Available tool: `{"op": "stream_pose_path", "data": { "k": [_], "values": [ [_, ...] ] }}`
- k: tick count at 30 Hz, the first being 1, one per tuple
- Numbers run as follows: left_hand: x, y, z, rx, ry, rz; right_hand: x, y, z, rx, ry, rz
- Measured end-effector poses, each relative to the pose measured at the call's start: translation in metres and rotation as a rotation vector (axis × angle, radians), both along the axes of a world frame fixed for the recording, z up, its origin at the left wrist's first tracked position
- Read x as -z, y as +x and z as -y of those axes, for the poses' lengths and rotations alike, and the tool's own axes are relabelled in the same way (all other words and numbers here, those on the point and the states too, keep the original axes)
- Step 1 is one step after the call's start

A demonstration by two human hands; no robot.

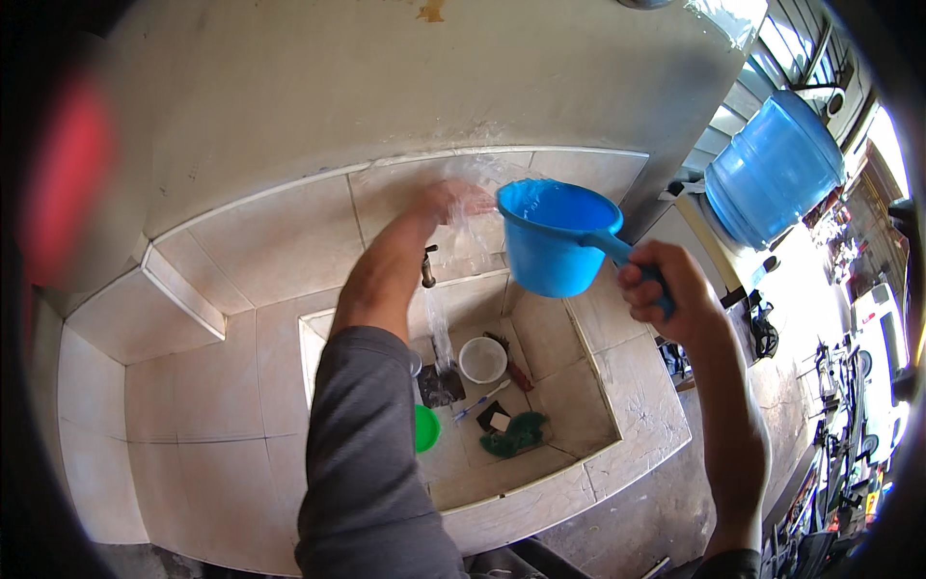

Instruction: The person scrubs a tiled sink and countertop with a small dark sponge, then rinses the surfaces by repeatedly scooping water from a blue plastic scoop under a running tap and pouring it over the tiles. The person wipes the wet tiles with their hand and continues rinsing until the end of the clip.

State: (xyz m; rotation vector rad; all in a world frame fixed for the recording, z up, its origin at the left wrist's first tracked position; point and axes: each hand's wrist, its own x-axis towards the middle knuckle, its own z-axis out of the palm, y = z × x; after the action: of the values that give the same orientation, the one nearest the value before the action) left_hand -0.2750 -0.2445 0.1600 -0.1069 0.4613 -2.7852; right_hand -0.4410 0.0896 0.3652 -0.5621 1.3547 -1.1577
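My right hand point(666, 288) is wrapped round the handle of a blue water dipper point(552, 253), which hangs above the right part of the tiled sink point(588, 415). Water leaves the dipper's left lip and splashes on the tiled backsplash point(405, 205). There my left hand point(461, 203) is in the splash, fingers stretched toward the dipper and somewhat blurred; it holds nothing I can see. Below my left wrist, a tap point(429, 266) runs a stream into the sink.
In the sink are a white tub point(482, 360), a green bowl point(426, 428) partly behind my left sleeve, a toothbrush point(481, 401), a green scouring pad point(515, 436) and a pale block point(500, 422). A large blue water jug point(776, 172) stands at the right.
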Motion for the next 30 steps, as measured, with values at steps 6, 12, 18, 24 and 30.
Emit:
{"op": "stream_pose_path", "data": {
  "k": [6, 12, 18, 24, 30],
  "values": [
    [-0.016, 0.087, -0.008, 0.183, 1.469, -0.272, 0.044, -0.048, -0.074, 0.141, 0.085, -0.090],
    [-0.046, 0.278, -0.034, -0.019, 1.570, -0.337, 0.064, -0.068, -0.135, 0.086, 0.390, -0.359],
    [-0.013, 0.147, -0.014, 0.115, 1.676, -0.284, 0.103, -0.058, -0.149, 0.068, 0.485, -0.236],
    [0.013, -0.006, 0.006, 0.186, 1.643, -0.257, 0.149, -0.030, -0.109, -0.041, 0.352, -0.147],
    [0.072, -0.051, 0.011, -0.046, 1.691, -0.108, 0.182, 0.001, -0.093, 0.003, 0.185, -0.065]
  ]
}}
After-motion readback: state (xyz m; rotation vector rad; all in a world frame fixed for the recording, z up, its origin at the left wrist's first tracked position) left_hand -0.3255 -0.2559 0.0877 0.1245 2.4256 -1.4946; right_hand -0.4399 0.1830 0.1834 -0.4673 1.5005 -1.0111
